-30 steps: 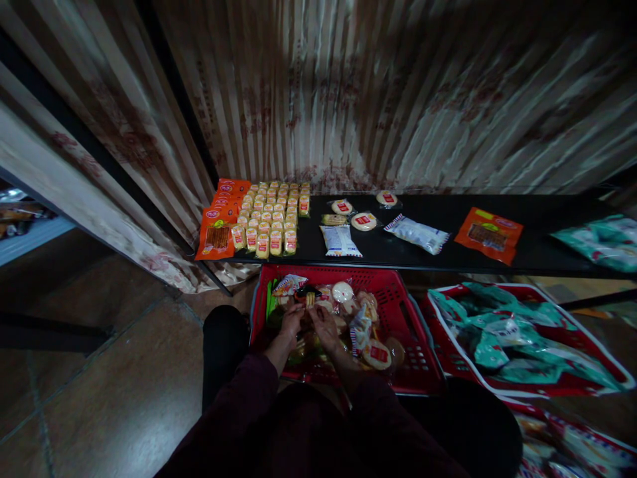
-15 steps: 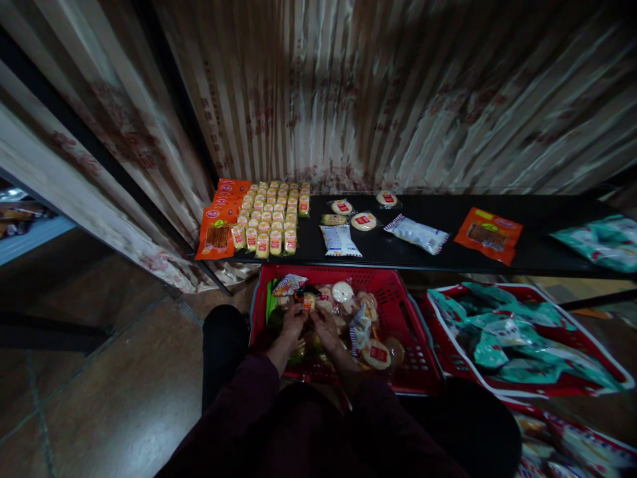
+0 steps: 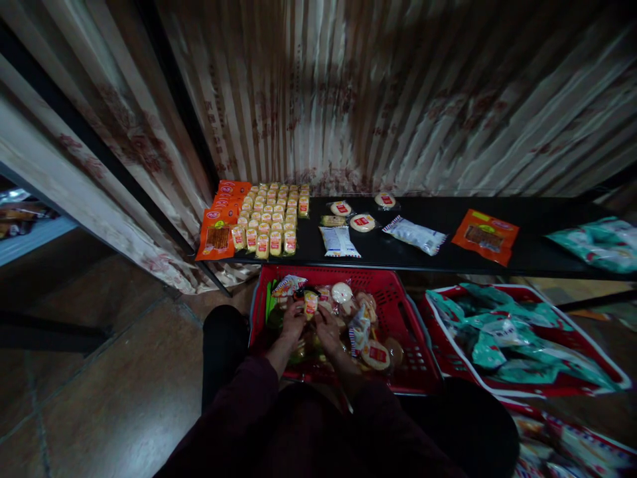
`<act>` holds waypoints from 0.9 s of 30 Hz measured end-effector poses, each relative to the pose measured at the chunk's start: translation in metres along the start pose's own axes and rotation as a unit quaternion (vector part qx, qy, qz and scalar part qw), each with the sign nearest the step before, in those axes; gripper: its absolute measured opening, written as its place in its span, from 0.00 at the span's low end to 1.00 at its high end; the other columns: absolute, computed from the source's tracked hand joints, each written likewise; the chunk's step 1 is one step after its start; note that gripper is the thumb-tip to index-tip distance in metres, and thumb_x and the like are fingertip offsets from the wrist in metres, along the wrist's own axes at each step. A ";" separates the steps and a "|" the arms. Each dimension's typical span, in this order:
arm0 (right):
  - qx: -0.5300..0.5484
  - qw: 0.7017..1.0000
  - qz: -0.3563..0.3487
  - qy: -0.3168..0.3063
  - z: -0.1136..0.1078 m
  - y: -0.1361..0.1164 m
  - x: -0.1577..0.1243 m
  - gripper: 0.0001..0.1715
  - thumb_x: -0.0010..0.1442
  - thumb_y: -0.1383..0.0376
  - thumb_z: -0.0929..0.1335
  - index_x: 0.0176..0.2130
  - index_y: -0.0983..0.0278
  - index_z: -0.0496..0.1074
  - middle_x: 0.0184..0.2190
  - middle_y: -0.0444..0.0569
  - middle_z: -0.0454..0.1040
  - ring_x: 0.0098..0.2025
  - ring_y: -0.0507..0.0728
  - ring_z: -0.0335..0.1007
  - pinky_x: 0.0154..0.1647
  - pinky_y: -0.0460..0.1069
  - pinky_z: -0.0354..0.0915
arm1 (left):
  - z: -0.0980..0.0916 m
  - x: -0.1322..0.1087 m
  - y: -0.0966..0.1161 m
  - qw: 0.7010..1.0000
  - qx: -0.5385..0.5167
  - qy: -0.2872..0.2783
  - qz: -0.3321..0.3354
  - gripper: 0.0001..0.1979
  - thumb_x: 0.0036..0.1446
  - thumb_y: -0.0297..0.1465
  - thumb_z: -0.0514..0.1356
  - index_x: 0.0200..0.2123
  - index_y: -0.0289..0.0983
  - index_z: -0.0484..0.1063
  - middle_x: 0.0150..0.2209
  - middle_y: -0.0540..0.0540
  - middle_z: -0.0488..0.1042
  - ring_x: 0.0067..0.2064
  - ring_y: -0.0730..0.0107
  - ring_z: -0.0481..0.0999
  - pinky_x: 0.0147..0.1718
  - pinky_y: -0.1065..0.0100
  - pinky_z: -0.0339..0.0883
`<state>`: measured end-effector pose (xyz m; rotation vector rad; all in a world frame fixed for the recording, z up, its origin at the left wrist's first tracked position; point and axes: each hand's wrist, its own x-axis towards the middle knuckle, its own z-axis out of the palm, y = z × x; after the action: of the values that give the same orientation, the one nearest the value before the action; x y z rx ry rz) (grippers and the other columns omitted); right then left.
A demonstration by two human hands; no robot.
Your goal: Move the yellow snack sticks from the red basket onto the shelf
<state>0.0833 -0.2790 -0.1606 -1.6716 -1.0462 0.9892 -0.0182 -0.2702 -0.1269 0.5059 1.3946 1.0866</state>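
Observation:
Both my hands are inside a red shopping basket (image 3: pixel 408 318) on the floor, which holds several wrapped snack packets. My left hand (image 3: pixel 292 323) and my right hand (image 3: pixel 327 326) are close together, fingers closed around a small yellow snack packet (image 3: pixel 310 303) with a red label, lifted just above the pile. Round white cakes in clear wrap (image 3: pixel 342 292) lie behind my hands. On the low black shelf (image 3: pixel 448 245) beyond the basket, many identical small yellow packets (image 3: pixel 271 216) stand in neat rows.
Orange packets (image 3: pixel 219 229) lie left of the rows; round cakes (image 3: pixel 362 222), white bags (image 3: pixel 415 234) and another orange packet (image 3: pixel 485 236) are scattered along the shelf. A second red basket (image 3: pixel 507 338) with teal bags sits at the right. Striped wall behind; tiled floor at the left.
My hands have risen slightly from the pile, bringing the small yellow packet up into view between them. The view has shifted a little.

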 end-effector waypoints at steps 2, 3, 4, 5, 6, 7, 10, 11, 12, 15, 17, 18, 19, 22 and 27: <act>-0.003 1.000 -0.006 -0.004 -0.001 -0.005 0.000 0.27 0.54 0.52 0.62 0.46 0.64 0.75 0.42 0.55 0.79 0.42 0.60 0.74 0.48 0.56 0.68 | 0.002 0.001 0.000 1.000 -0.008 -0.011 0.022 0.20 0.42 0.16 0.58 0.40 0.35 0.75 0.34 0.48 0.75 0.31 0.76 0.73 0.32 0.75 0.66; -0.005 1.000 -0.017 -0.004 -0.001 -0.007 0.000 0.27 0.54 0.52 0.62 0.46 0.64 0.75 0.42 0.55 0.79 0.43 0.60 0.74 0.50 0.56 0.67 | 0.003 0.001 0.001 0.999 -0.009 -0.015 0.033 0.20 0.42 0.16 0.58 0.40 0.35 0.75 0.35 0.47 0.76 0.33 0.75 0.74 0.34 0.75 0.67; -0.005 0.999 -0.033 -0.001 -0.001 -0.010 0.000 0.27 0.54 0.51 0.62 0.46 0.63 0.75 0.42 0.54 0.79 0.44 0.60 0.73 0.51 0.57 0.66 | 0.004 0.001 0.002 0.999 -0.007 -0.016 0.044 0.19 0.42 0.16 0.57 0.39 0.35 0.75 0.36 0.47 0.76 0.35 0.74 0.75 0.35 0.74 0.67; -0.005 0.999 -0.045 0.003 -0.001 -0.013 0.001 0.27 0.55 0.51 0.62 0.46 0.63 0.75 0.41 0.54 0.79 0.45 0.61 0.73 0.52 0.57 0.65 | 0.005 0.001 0.004 0.998 -0.004 -0.014 0.056 0.19 0.43 0.16 0.57 0.39 0.36 0.74 0.37 0.47 0.77 0.37 0.73 0.75 0.37 0.73 0.68; -0.004 0.999 -0.053 0.007 -0.001 -0.016 0.001 0.27 0.55 0.51 0.62 0.46 0.63 0.75 0.40 0.54 0.79 0.45 0.61 0.73 0.52 0.58 0.65 | 0.007 0.001 0.006 0.998 0.000 -0.011 0.067 0.19 0.43 0.16 0.57 0.39 0.36 0.74 0.37 0.47 0.77 0.38 0.73 0.75 0.39 0.72 0.68; -0.004 0.998 -0.059 0.011 0.000 -0.019 0.002 0.27 0.54 0.51 0.62 0.45 0.64 0.75 0.40 0.54 0.79 0.45 0.61 0.73 0.52 0.59 0.65 | 0.008 0.001 0.009 0.997 0.005 -0.006 0.080 0.18 0.44 0.16 0.57 0.38 0.36 0.74 0.37 0.46 0.77 0.39 0.72 0.76 0.41 0.71 0.68; -0.005 0.996 -0.082 0.027 0.001 -0.030 0.004 0.27 0.54 0.52 0.61 0.45 0.65 0.75 0.42 0.56 0.78 0.46 0.62 0.73 0.50 0.59 0.66 | 0.011 0.002 0.016 0.993 0.016 0.000 0.117 0.16 0.45 0.15 0.56 0.37 0.35 0.73 0.37 0.46 0.77 0.41 0.72 0.76 0.45 0.69 0.67; -0.006 0.995 -0.093 0.036 0.002 -0.035 0.004 0.27 0.54 0.52 0.62 0.45 0.65 0.74 0.42 0.57 0.78 0.46 0.62 0.72 0.50 0.59 0.67 | 0.012 0.002 0.019 0.992 0.021 0.000 0.127 0.15 0.46 0.16 0.56 0.36 0.35 0.73 0.37 0.46 0.77 0.41 0.72 0.76 0.46 0.68 0.67; -0.006 0.994 -0.103 0.046 0.002 -0.040 0.004 0.27 0.54 0.52 0.62 0.45 0.65 0.74 0.42 0.57 0.78 0.45 0.62 0.73 0.49 0.59 0.67 | 0.013 0.003 0.021 0.990 0.028 -0.002 0.138 0.14 0.46 0.16 0.57 0.35 0.35 0.73 0.37 0.46 0.77 0.41 0.72 0.76 0.46 0.67 0.67; -0.006 0.990 -0.128 0.061 0.002 -0.055 0.007 0.26 0.54 0.53 0.62 0.46 0.66 0.73 0.43 0.57 0.77 0.43 0.61 0.73 0.47 0.58 0.68 | 0.018 0.005 0.031 0.983 0.048 -0.001 0.178 0.13 0.47 0.16 0.56 0.35 0.35 0.71 0.36 0.47 0.77 0.40 0.72 0.76 0.47 0.66 0.67; -0.008 0.988 -0.144 0.063 0.002 -0.064 0.011 0.25 0.55 0.55 0.62 0.47 0.65 0.72 0.43 0.57 0.77 0.42 0.60 0.73 0.47 0.57 0.68 | 0.021 0.004 0.040 0.976 0.060 0.004 0.211 0.13 0.47 0.16 0.56 0.35 0.35 0.70 0.36 0.46 0.76 0.40 0.71 0.76 0.47 0.66 0.67; -0.009 0.986 -0.152 0.065 0.002 -0.069 0.013 0.24 0.56 0.56 0.62 0.48 0.65 0.71 0.44 0.56 0.77 0.43 0.59 0.73 0.48 0.57 0.68 | 0.023 0.004 0.045 0.972 0.069 0.008 0.225 0.12 0.48 0.16 0.56 0.35 0.35 0.70 0.36 0.46 0.76 0.40 0.71 0.76 0.47 0.65 0.67; -0.010 0.985 -0.161 0.068 0.002 -0.073 0.015 0.23 0.56 0.57 0.62 0.48 0.64 0.71 0.44 0.55 0.77 0.43 0.59 0.73 0.48 0.57 0.68 | 0.025 0.003 0.050 0.968 0.080 0.015 0.236 0.12 0.48 0.17 0.55 0.35 0.36 0.70 0.36 0.46 0.76 0.40 0.71 0.76 0.48 0.65 0.67; -0.009 0.982 -0.177 0.071 0.001 -0.088 0.023 0.21 0.57 0.57 0.63 0.48 0.63 0.71 0.44 0.54 0.77 0.44 0.59 0.73 0.49 0.57 0.68 | 0.031 0.002 0.066 0.957 0.120 0.030 0.262 0.11 0.50 0.18 0.55 0.35 0.37 0.69 0.36 0.47 0.76 0.41 0.70 0.75 0.48 0.65 0.67; 0.004 0.977 -0.203 0.070 0.002 -0.116 0.036 0.20 0.58 0.59 0.62 0.48 0.63 0.70 0.45 0.55 0.76 0.45 0.58 0.73 0.49 0.56 0.68 | 0.041 0.006 0.089 0.945 0.129 0.021 0.301 0.11 0.52 0.19 0.54 0.37 0.37 0.68 0.37 0.45 0.75 0.40 0.70 0.75 0.46 0.65 0.68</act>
<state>0.0685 -0.2173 -0.0570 -1.4199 -1.2232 0.5980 -0.0080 -0.2118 -0.0486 1.1601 1.4668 1.4063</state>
